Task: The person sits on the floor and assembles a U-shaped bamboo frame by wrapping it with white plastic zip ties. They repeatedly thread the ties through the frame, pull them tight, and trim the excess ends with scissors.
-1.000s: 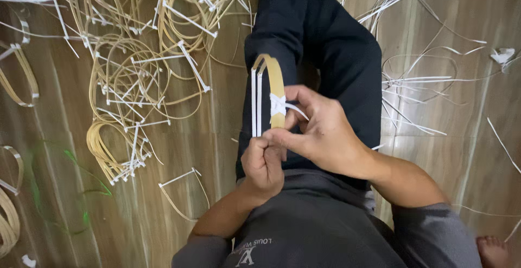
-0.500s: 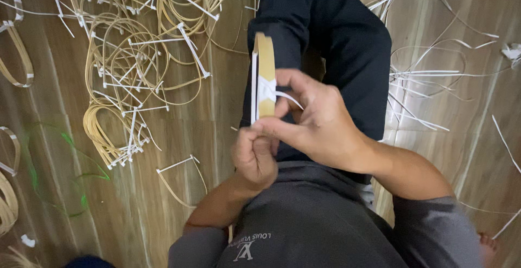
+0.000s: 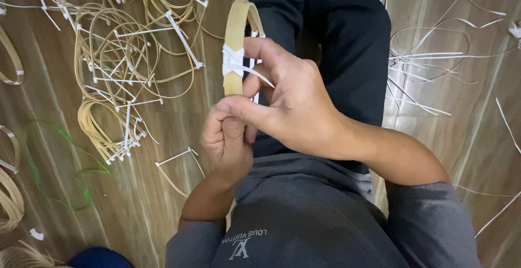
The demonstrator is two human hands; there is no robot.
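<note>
A pale tan, flat bamboo strip bent into a narrow hoop (image 3: 235,40) stands nearly upright over the lap, its rounded top pointing away and its lower end pinched between the left hand (image 3: 227,143) and the right hand (image 3: 287,102). A white plastic strap tied in a crossed knot (image 3: 233,64) binds it about midway, one loose tail trailing toward the right hand's fingers.

Seated, the left hand (image 3: 227,140) is curled in a fist beneath the right hand (image 3: 290,102), whose fingers spread forward.
</note>
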